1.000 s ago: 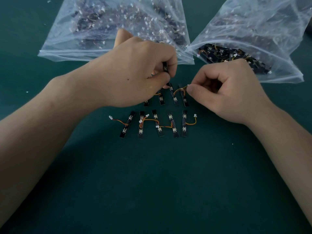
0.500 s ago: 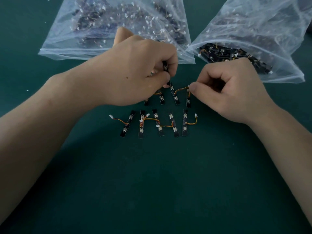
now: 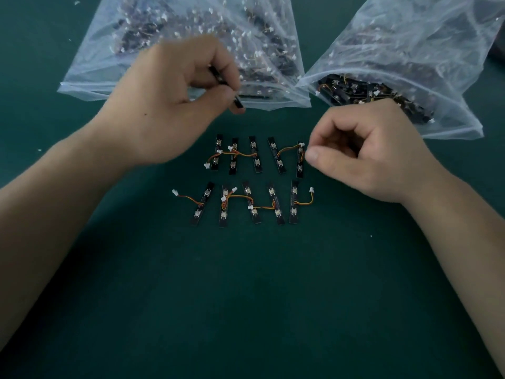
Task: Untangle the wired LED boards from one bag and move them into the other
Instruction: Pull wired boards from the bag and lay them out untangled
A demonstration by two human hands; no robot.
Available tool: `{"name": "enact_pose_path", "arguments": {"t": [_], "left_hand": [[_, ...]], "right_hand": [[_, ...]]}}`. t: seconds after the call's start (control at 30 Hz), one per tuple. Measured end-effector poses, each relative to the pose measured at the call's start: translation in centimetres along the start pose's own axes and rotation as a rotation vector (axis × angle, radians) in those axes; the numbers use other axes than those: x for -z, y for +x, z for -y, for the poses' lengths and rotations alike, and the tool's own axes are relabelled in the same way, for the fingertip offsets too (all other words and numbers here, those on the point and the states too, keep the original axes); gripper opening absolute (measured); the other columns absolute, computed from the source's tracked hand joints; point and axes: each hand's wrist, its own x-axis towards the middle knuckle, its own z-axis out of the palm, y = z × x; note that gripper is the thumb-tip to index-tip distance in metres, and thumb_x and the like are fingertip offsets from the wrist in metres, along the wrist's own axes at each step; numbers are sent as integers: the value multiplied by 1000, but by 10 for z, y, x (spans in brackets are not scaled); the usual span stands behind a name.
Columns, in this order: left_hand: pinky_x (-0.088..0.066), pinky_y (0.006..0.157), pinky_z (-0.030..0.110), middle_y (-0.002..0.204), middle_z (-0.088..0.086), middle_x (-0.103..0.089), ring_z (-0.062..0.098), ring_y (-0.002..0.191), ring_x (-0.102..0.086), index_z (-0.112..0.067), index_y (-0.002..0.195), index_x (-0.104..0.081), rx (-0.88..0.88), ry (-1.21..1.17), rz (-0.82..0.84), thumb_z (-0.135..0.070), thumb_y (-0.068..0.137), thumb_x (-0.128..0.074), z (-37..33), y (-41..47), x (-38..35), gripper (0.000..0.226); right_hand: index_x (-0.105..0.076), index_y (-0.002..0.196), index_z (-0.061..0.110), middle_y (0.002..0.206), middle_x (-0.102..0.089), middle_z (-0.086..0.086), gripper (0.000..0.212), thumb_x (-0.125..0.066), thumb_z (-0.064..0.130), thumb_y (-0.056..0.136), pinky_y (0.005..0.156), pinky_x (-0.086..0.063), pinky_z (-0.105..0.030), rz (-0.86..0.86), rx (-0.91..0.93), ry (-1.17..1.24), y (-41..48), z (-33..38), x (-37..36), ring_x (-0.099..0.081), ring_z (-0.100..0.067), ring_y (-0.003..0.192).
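Note:
Several black LED boards with orange wires and white plugs lie on the green mat in two rows, an upper row (image 3: 254,154) and a lower row (image 3: 251,203). My left hand (image 3: 175,105) hovers in front of the left bag (image 3: 90,86) and pinches one black LED board (image 3: 228,90) between thumb and fingers. My right hand (image 3: 363,151) is curled, its thumb tip right beside the rightmost upper board (image 3: 300,166); nothing shows inside its fingers. The right bag (image 3: 451,124) lies open, with tangled boards (image 3: 363,90) at its mouth.
Both clear plastic bags lie along the far side of the green mat (image 3: 246,296), their mouths facing me. The left bag is full of boards and white plugs. A dark object (image 3: 497,50) shows at the right edge.
My left hand has risen and moved back-left toward the left bag with one board, uncovering the upper row. My right hand has stayed at the rightmost upper board, which now lies flat in the row.

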Motion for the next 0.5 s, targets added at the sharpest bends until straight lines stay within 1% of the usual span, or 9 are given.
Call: {"name": "enact_pose_path", "arguments": {"t": [0.1,0.17,0.23,0.33,0.43,0.5], "left_hand": [[-44,87,7,99,-14,-77,-7,98,-71,-15,107,-62,21,-48,-96,-9,101,-59,11,-9,1,9],[-48,87,12,98,-9,-78,-3,98,-73,-15,109,-61,35,-82,-127,-8,102,-58,15,-13,-1,10],[-52,87,17,98,-9,-78,-1,96,-74,-15,109,-61,49,-95,-129,-9,103,-58,16,-14,-4,9],[-50,86,16,96,-16,-77,-3,93,-72,-14,108,-62,57,-69,-111,-10,102,-59,17,-14,-8,8],[-47,85,11,95,-13,-77,-8,92,-71,-10,108,-62,50,-56,-117,-8,102,-59,15,-15,-8,8],[-47,85,11,95,-13,-77,-8,92,-71,-10,108,-63,52,-49,-122,-8,102,-59,15,-15,-8,7]], "right_hand": [[-74,79,21,67,-64,15,6,-76,23,85,52,-36,-9,20,2,-36,0,0,-2,-56,-7,54],[-74,79,21,70,-65,16,6,-76,21,84,52,-36,-8,12,2,-40,0,-1,-3,-56,-5,55],[-74,78,21,69,-65,19,7,-76,20,84,52,-36,-7,0,1,-41,1,-1,-4,-56,-4,55],[-74,77,20,68,-65,20,9,-77,19,85,53,-37,-6,-32,-15,-68,1,0,-6,-56,-2,55],[-74,75,21,71,-66,14,11,-78,21,85,54,-38,-7,-72,-43,-77,1,1,-7,-56,-3,54],[-74,75,22,73,-67,13,13,-80,21,86,54,-38,-6,-88,-54,-88,1,2,-8,-56,-2,55]]}}
